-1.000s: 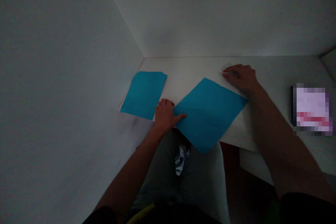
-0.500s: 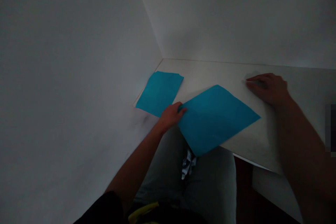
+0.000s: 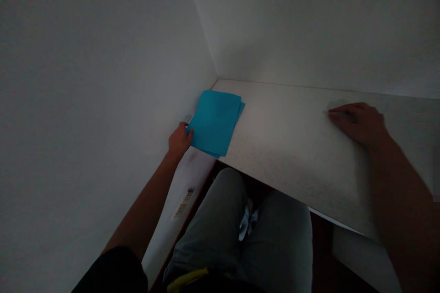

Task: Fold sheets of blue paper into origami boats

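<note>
A small stack of blue paper sheets lies on the white table in the corner by the left wall. My left hand grips the stack's near-left corner, fingers closed on the top sheet's edge. Over at the right, my right hand rests palm down on the bare table top, fingers stretched flat and holding nothing.
White walls close in the table at the left and at the back. The table's front edge runs diagonally above my lap, which is in grey trousers. A small sticker sits low on the left wall.
My left hand has carried the loose blue sheet leftward from the table's front edge onto the other blue sheets. The right hand has stayed flat. The camera has turned left.
</note>
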Available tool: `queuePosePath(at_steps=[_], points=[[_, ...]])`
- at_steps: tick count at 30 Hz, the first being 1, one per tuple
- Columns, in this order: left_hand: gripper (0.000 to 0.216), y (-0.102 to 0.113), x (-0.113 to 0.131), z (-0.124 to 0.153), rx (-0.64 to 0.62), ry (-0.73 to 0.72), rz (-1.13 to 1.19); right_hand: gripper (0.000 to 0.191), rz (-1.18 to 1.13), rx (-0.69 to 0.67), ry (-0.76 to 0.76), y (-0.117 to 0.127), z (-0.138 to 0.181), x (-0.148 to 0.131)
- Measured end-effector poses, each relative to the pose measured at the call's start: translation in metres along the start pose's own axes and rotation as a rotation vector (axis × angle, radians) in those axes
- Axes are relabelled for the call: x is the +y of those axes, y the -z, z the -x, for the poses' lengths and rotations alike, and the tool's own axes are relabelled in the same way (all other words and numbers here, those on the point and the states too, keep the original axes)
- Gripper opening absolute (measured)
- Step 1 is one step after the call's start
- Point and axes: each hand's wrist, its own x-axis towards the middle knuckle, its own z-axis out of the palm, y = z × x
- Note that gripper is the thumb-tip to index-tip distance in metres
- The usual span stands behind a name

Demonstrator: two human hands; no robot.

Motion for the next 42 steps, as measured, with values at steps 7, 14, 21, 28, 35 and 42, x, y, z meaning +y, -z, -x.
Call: queuePosePath(at_steps=[7,14,21,28,35,42], points=[[0.060,-0.034,0.042,-0.009,0.065,-0.403,-0.170,0.037,-0.003,-0.018,-0.015,0.000,-0.001,0.001],[0.083,-0.068,0.075,-0.026,-0.181,-0.412,-0.245,0.033,-0.003,0.014,0.014,-0.003,-0.001,0.006],[0.098,-0.067,0.074,-0.027,-0.254,-0.390,-0.307,0.035,0.004,0.009,0.020,-0.001,0.001,0.002],[0.091,-0.072,0.072,-0.027,-0.180,-0.419,-0.311,0.039,0.025,0.016,0.036,-0.001,0.002,0.000],[0.093,-0.075,0.073,-0.026,-0.163,-0.447,-0.282,0.040,-0.052,0.098,0.029,0.000,0.002,0.003],[0.091,-0.078,0.074,-0.020,-0.127,-0.450,-0.204,0.040,-0.292,0.331,-0.051,0.004,0.048,-0.028]])
